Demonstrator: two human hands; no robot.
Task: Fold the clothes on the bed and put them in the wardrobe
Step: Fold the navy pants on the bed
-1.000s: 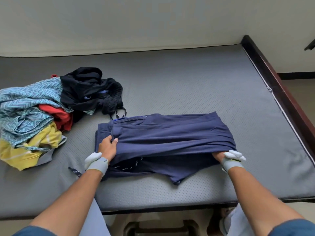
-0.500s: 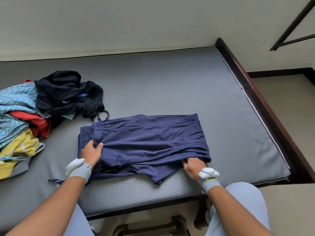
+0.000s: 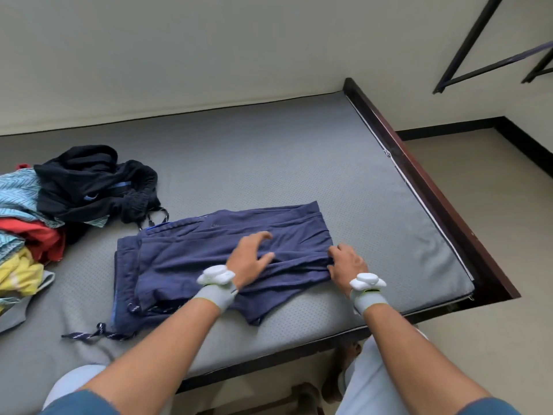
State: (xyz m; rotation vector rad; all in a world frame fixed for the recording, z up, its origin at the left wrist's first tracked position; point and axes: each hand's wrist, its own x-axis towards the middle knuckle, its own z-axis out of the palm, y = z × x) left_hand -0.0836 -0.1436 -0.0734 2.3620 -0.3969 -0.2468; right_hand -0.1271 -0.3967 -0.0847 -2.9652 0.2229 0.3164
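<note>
Navy blue trousers [image 3: 185, 259], folded lengthwise, lie flat near the front edge of the grey mattress [image 3: 269, 163]. Their drawstring [image 3: 89, 335] trails off the left end. My left hand [image 3: 251, 259] rests open and flat on the middle of the trousers, fingers spread. My right hand [image 3: 347, 263] pinches the cloth at the trousers' right end. Both wrists carry grey bands with white devices.
A heap of unfolded clothes sits at the left: a black garment [image 3: 89, 187], a teal patterned one [image 3: 18, 193], a red one [image 3: 39, 238] and a yellow one [image 3: 18, 274]. A dark wooden bed frame [image 3: 425, 181] runs along the right. A black metal frame [image 3: 490, 55] hangs on the wall.
My left hand has left the waistband end and moved right to the middle of the trousers. My right hand has shifted onto the right end. The view has swung right.
</note>
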